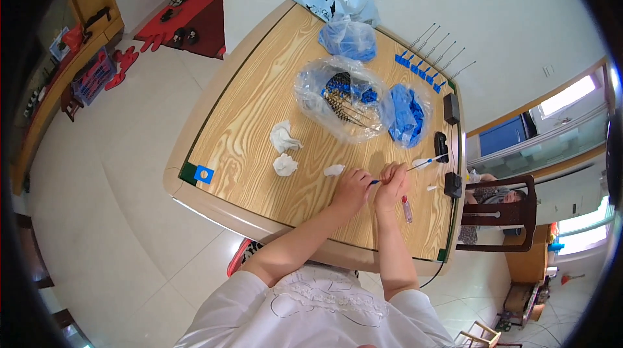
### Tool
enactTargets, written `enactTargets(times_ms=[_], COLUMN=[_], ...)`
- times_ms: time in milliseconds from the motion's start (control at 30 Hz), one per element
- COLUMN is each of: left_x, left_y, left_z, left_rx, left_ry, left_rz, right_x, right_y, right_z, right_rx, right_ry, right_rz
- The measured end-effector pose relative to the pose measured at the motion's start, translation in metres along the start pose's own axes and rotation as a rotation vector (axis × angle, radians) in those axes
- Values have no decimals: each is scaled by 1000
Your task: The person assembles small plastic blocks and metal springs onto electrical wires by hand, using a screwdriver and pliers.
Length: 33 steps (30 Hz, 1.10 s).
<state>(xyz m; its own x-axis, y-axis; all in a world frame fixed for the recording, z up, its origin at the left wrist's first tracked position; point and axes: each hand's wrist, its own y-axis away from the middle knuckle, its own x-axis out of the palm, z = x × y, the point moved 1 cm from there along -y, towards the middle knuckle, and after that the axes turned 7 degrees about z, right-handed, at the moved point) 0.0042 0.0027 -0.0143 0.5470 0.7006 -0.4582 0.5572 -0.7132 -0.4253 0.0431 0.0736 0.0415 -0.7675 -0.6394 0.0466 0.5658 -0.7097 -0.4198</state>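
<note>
Both my hands are together over the front right part of the wooden table. My left hand (354, 190) is closed on a small blue piece (374, 182) at the near end of a thin rod. My right hand (392, 186) is wrapped round the same thin rod (417, 166), whose far part sticks out to the right. Fingers hide how the blue piece and the rod meet. A small tool with a red and clear handle (407, 209) lies just right of my right wrist. By my left fingers rests a crumpled white tissue (334, 170).
An open clear bag (337, 124) holds dark coiled rods with blue parts. Bags of blue pieces (407, 118) stand beside it. Several finished-looking rods with springs and blue bases (425, 75) line the back right edge. Black boxes (453, 184) sit along the right edge; tissues (283, 137) lie left.
</note>
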Motion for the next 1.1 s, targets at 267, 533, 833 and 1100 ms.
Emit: enactTargets(times_ms=[267,533,833,1100], left_x=[-2,-1,-3,0], left_y=[-3,-3,-5,-2], left_z=[-1,-2,-3,5], left_rx=[-7,0,9,-15], left_ry=[19,1,-23,43], left_rz=[38,33,29,-13], right_x=[-4,-9,-5,-10], right_y=[-3,-3,-3,-8], right_z=[12,10,-1,29], right_rx=[27,118,10,14], right_ry=[-78,-141,-153,182], right_rz=[114,196,73,240])
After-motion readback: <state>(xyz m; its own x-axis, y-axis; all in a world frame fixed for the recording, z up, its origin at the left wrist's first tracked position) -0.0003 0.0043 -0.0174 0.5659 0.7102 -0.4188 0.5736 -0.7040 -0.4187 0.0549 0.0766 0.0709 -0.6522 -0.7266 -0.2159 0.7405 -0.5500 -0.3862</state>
